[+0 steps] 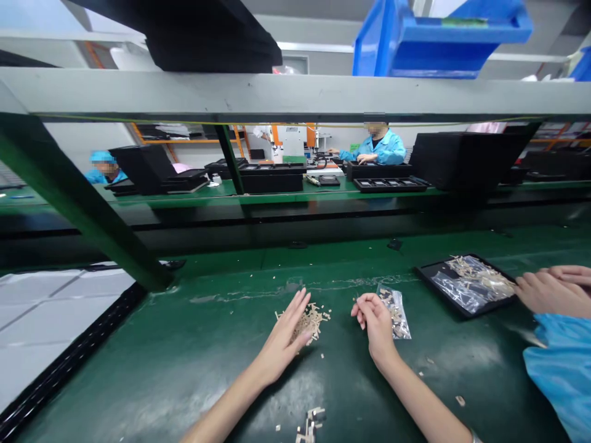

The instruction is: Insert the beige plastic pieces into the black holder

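Note:
My left hand (285, 335) lies over the left side of a heap of small beige pieces (311, 321) on the green tabletop (194, 363). Its fingers are stretched out and nothing is gripped. To the right, my right hand (375, 320) has its fingertips pinched together; whatever may be between them is too small to name. Beside that hand, partly behind it, lies a clear plastic bag (398, 317) with small pieces in it. A smaller group of beige and dark pieces (310, 424) sits at the near edge of the view.
At right, a black tray (455, 301) holds plastic bags and beige pieces, and another person's hands (554, 289) are at its edge. A green post (92, 209) slants down at left. Overhead runs a shelf (314, 95) with a blue bin (438, 43). Co-workers sit beyond.

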Action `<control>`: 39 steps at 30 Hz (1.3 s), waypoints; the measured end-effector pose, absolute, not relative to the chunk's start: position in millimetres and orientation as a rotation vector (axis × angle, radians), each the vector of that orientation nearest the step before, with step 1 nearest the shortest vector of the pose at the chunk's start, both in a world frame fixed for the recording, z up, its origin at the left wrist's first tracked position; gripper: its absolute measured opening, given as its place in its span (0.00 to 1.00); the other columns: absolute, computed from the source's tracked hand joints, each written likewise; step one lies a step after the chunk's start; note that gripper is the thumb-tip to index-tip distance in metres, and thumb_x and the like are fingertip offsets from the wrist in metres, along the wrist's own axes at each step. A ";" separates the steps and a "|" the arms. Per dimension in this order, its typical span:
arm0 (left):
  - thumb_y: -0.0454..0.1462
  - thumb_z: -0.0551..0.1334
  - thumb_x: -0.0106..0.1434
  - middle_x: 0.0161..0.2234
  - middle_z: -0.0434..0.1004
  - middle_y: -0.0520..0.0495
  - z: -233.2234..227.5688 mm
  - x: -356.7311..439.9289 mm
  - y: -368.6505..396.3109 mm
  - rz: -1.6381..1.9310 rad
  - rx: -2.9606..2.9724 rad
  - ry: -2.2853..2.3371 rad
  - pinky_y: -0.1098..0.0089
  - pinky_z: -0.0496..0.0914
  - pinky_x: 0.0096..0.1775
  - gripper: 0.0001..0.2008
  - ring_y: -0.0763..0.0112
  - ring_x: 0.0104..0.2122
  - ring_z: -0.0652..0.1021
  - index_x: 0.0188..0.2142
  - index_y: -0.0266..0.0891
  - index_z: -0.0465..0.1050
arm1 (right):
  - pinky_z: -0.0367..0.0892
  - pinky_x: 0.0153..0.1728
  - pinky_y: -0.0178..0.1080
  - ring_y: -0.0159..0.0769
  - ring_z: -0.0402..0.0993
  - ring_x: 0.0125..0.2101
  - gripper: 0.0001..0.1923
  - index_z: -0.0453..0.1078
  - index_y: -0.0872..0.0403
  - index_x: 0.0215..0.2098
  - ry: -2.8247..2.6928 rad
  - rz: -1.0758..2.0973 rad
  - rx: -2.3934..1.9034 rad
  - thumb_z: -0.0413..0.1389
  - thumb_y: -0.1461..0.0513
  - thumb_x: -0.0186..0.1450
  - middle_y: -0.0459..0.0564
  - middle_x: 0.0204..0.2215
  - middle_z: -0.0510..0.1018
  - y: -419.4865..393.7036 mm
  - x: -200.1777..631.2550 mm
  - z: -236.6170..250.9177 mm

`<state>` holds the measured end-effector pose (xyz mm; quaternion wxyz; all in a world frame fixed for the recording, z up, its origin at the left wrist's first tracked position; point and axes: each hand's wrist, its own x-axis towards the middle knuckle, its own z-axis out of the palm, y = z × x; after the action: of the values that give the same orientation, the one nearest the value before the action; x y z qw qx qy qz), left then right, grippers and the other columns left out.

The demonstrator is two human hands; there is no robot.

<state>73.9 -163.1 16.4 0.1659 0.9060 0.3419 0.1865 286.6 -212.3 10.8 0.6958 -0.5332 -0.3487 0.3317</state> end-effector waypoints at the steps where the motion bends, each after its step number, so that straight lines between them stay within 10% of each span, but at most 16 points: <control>1: 0.53 0.43 0.64 0.64 0.34 0.48 21.6 63.6 -171.5 0.517 2.576 0.927 0.60 0.52 0.58 0.33 0.64 0.62 0.44 0.63 0.45 0.33 | 0.50 0.14 0.30 0.28 0.57 0.15 0.12 0.62 0.53 0.27 -0.783 0.743 -1.190 0.57 0.54 0.57 0.43 0.17 0.70 -212.5 286.4 10.7; 6: 0.63 0.54 0.48 0.64 0.36 0.44 33.7 7.3 -218.5 0.245 2.662 0.877 0.50 0.55 0.56 0.50 0.50 0.61 0.48 0.63 0.48 0.35 | 0.51 0.15 0.31 0.28 0.58 0.16 0.11 0.63 0.53 0.28 -0.797 0.786 -1.188 0.57 0.55 0.58 0.43 0.17 0.70 -213.7 284.1 9.0; 15: 0.62 0.54 0.48 0.63 0.42 0.39 9.7 5.7 -248.2 0.210 2.725 0.976 0.49 0.60 0.53 0.52 0.45 0.59 0.52 0.64 0.43 0.32 | 0.51 0.16 0.31 0.28 0.57 0.16 0.10 0.62 0.53 0.28 -0.844 0.827 -1.217 0.57 0.56 0.58 0.43 0.17 0.69 -215.8 281.3 12.3; 22: 0.46 0.46 0.66 0.63 0.44 0.48 12.1 -12.2 -256.2 0.331 2.643 1.118 0.51 0.56 0.56 0.27 0.55 0.61 0.50 0.63 0.51 0.40 | 0.51 0.16 0.31 0.28 0.57 0.17 0.09 0.62 0.53 0.28 -0.876 0.853 -1.240 0.56 0.57 0.59 0.44 0.18 0.70 -216.4 280.5 12.0; 39: 0.64 0.52 0.48 0.64 0.36 0.40 -2.5 66.2 -162.9 0.442 2.669 1.158 0.54 0.48 0.59 0.53 0.55 0.62 0.42 0.63 0.36 0.36 | 0.52 0.19 0.31 0.28 0.58 0.18 0.08 0.62 0.53 0.28 -0.953 0.823 -1.298 0.54 0.57 0.60 0.42 0.17 0.69 -217.3 279.1 13.8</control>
<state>66.2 -162.9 -2.5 0.0992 0.9025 0.3916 0.1496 279.1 -217.3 13.8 0.6181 -0.5642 -0.4142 0.3578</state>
